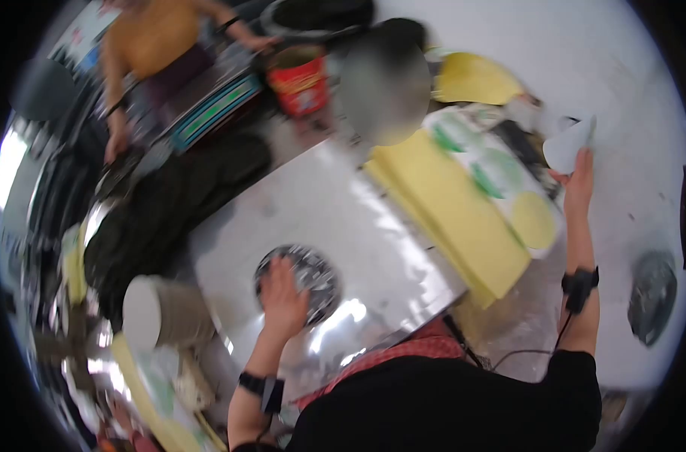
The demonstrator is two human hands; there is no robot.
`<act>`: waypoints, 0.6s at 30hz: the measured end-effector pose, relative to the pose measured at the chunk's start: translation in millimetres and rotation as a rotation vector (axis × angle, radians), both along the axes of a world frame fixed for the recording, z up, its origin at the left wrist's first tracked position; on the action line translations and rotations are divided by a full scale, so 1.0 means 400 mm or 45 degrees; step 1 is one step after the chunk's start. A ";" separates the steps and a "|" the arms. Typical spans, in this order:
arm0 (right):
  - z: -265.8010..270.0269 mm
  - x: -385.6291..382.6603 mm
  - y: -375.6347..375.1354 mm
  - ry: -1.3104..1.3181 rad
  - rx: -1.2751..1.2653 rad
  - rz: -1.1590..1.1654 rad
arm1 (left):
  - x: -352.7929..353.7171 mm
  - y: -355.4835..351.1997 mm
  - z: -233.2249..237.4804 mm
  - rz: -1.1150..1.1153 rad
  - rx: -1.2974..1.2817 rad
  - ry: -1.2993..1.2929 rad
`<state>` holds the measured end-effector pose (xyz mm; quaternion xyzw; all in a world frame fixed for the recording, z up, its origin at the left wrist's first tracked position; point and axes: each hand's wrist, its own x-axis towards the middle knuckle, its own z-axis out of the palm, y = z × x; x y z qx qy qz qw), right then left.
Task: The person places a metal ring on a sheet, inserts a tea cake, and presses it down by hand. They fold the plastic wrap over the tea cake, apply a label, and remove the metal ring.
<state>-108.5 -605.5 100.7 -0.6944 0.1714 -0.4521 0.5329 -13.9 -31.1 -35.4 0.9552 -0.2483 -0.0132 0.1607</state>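
Note:
My left hand [284, 297] lies flat with its fingers stretched out on a dark, shiny, crinkled round disc [324, 282]. Under the disc is a smooth silvery board [282, 200] that reflects the light. Off to the right, my right hand [579, 181] grips the edge of a thin white rounded sheet [563, 148], which curls upward at one side. Close to that hand is a white strip [501, 200] bearing green and pale yellow round shapes.
Folded yellow sheets [456, 218] lie along the board's right edge. A beige cylinder [162, 313] stands at its left corner. Beyond are dark cloth [184, 184], a red bucket [299, 87] and another person in a yellow top [153, 38]. A dark bundle [652, 297] sits far right.

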 end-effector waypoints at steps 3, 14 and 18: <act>-0.213 0.151 0.469 0.322 -0.066 0.947 | 0.000 0.008 0.008 0.022 -0.024 -0.029; -0.204 0.277 1.026 0.638 -0.909 1.618 | -0.008 0.031 0.064 0.079 -0.732 0.275; -0.310 0.280 1.085 0.547 -1.260 1.387 | 0.020 0.060 0.017 0.577 -1.524 0.697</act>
